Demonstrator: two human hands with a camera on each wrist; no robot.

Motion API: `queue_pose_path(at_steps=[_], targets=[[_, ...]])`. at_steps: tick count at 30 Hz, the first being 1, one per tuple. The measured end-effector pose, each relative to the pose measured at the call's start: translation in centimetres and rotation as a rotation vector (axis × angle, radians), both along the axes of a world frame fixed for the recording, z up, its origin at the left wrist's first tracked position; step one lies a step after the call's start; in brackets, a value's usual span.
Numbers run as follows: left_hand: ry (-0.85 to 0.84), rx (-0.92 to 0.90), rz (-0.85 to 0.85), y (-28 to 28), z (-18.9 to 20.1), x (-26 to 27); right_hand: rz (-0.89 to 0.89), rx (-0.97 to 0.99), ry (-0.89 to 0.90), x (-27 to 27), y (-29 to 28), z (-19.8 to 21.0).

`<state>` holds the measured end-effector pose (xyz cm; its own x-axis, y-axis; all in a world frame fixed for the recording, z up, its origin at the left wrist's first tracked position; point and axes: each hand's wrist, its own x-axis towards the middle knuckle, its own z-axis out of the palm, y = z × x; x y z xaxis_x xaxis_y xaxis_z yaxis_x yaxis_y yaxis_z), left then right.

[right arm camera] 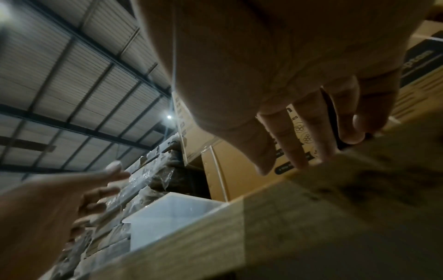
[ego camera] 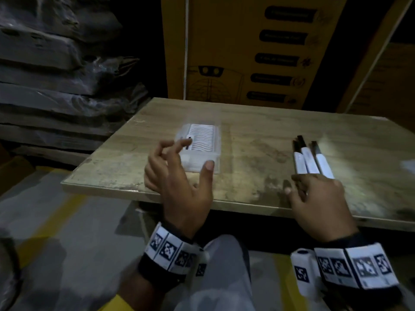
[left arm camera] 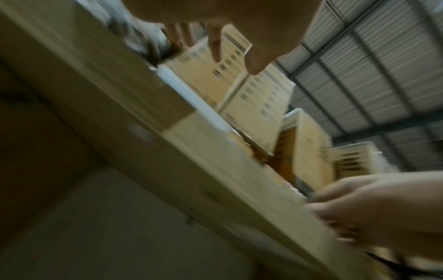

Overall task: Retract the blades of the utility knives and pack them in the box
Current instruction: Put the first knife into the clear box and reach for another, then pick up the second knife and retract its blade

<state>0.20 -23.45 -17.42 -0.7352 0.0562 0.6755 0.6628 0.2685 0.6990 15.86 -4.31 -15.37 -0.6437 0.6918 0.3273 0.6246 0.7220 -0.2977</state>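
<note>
Three white-handled utility knives [ego camera: 312, 161] lie side by side on the right of the wooden table [ego camera: 258, 135], dark blades sticking out at their far ends. My right hand [ego camera: 298, 185] rests with straight fingers [right arm camera: 309, 144] on their near ends, curled round none of them. A translucent plastic box [ego camera: 217, 153] stands at centre-left with a white ridged insert inside; the right wrist view shows its wall [right arm camera: 172, 214]. My left hand [ego camera: 198, 153] hovers at the box's near side, fingers spread and loosely bent, holding nothing. The left wrist view is blurred.
Large yellow cardboard cartons [ego camera: 247, 52] stand right behind the table. Stacked dark plastic-wrapped bundles [ego camera: 56, 70] fill the left. The table's near edge [ego camera: 134, 191] lies under my wrists. Below is grey floor with a yellow line [ego camera: 51, 221].
</note>
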Motion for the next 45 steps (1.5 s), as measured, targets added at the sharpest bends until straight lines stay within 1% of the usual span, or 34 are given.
queue_pose_path(at_steps=[2,4,7,10,13,15,18,23,26,28,30,33,35,38,42,45], targets=[[0.046,0.019,-0.103,1.3,-0.4,2.0,-0.007,0.005,-0.08,0.9,0.3,-1.2],[0.071,0.037,-0.242,2.8,-0.8,3.0,-0.004,0.014,-0.078,1.1,0.1,-1.6],[0.035,0.015,-0.422,4.7,-1.0,4.0,-0.018,0.064,-0.016,1.7,-0.5,-1.6],[-0.031,-0.06,-0.515,6.6,-0.9,3.7,-0.004,0.122,0.045,2.6,-0.7,-1.9],[-0.145,-0.196,-0.586,8.2,-0.9,3.5,0.065,0.132,0.165,3.4,-0.7,-2.9],[-0.193,-0.338,-0.588,9.1,-0.7,3.9,0.098,0.144,0.273,4.1,-0.8,-3.7],[-0.16,-0.505,-0.505,10.0,-0.5,4.7,0.098,0.13,0.398,5.3,-1.5,-4.5],[-0.049,-0.596,-0.375,10.6,-0.8,5.6,0.142,0.112,0.497,7.0,-1.9,-5.6],[-0.007,-0.612,-0.363,10.5,-1.2,5.9,0.178,0.127,0.65,7.3,-2.0,-6.6],[-0.009,-0.633,-0.359,10.5,-1.4,6.2,0.19,0.127,0.73,7.4,-2.1,-7.1],[-0.034,-0.638,-0.361,10.6,-1.4,6.5,0.183,0.125,0.781,7.5,-2.3,-7.5],[-0.117,-0.601,-0.411,10.9,-1.1,6.8,0.212,0.119,0.851,7.8,-2.9,-7.7],[-0.202,-0.554,-0.455,11.0,-0.7,6.8,0.231,0.127,0.873,8.0,-3.3,-7.6],[-0.351,-0.53,-0.545,11.4,-0.2,6.8,0.243,0.138,0.915,8.0,-3.8,-7.3],[-0.567,-0.321,-0.714,11.7,0.3,6.3,0.285,0.132,0.928,7.5,-4.3,-6.9],[-0.657,-0.205,-0.806,11.2,0.9,6.4,0.326,0.1,0.923,7.6,-4.6,-6.4]])
